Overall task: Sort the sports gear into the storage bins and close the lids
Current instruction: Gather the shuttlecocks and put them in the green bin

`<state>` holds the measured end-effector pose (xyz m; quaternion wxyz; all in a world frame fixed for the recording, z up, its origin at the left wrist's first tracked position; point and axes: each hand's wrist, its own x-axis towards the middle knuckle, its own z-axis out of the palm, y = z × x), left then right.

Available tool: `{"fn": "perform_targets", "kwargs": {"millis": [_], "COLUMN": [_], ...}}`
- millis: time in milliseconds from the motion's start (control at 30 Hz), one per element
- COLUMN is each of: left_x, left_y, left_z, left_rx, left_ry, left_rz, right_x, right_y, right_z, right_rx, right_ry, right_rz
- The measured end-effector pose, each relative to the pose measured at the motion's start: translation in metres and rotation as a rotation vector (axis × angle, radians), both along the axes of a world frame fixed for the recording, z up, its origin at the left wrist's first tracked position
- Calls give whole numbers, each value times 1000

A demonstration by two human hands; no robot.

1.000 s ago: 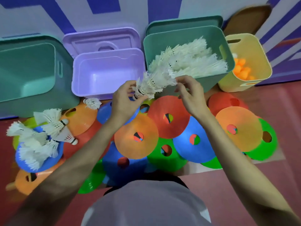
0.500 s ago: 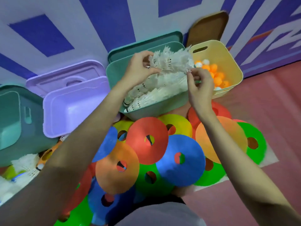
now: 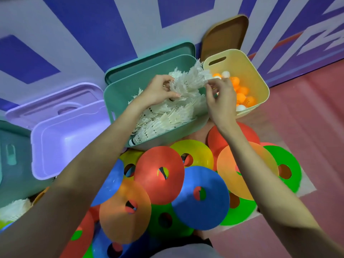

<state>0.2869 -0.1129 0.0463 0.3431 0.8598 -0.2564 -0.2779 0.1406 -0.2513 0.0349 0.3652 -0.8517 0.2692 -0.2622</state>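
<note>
A bunch of white feather shuttlecocks (image 3: 188,81) is held over the green bin (image 3: 167,135), which holds several more shuttlecocks (image 3: 163,121). My left hand (image 3: 158,91) grips the bunch from the left. My right hand (image 3: 220,97) pinches its feathers from the right. The yellow bin (image 3: 260,84) beside it contains orange and white table tennis balls (image 3: 242,94). An empty purple bin (image 3: 68,138) stands to the left. Several flat coloured disc cones (image 3: 201,196) lie overlapping on the floor in front.
A green lid (image 3: 149,58), a purple lid (image 3: 55,107) and a brown lid (image 3: 225,32) lean against the wall behind their bins. Another green bin (image 3: 13,164) is at the far left. Loose shuttlecocks (image 3: 13,209) lie at the lower left.
Both hands have carried the shuttlecock bunch from above the cones up and into the green bin, and they hold it a little deeper now. The view has swung to the right.
</note>
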Motion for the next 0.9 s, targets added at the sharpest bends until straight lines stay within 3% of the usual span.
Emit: {"fn": "perform_targets", "kwargs": {"millis": [500, 700, 800, 900], "left_x": [-1, -9, -12, -14], "left_y": [20, 19, 18, 24], "left_z": [1, -7, -13, -14], "left_rx": [365, 494, 473, 330], "left_ry": [-408, -499, -508, -430], "left_rz": [-182, -237, -227, -198], "right_x": [23, 16, 13, 10], "right_y": [9, 23, 28, 32], "right_z": [-11, -11, -12, -10], "right_rx": [-324, -316, -340, -367], "right_ry": [372, 380, 423, 447], "right_rz": [87, 146, 167, 156]}}
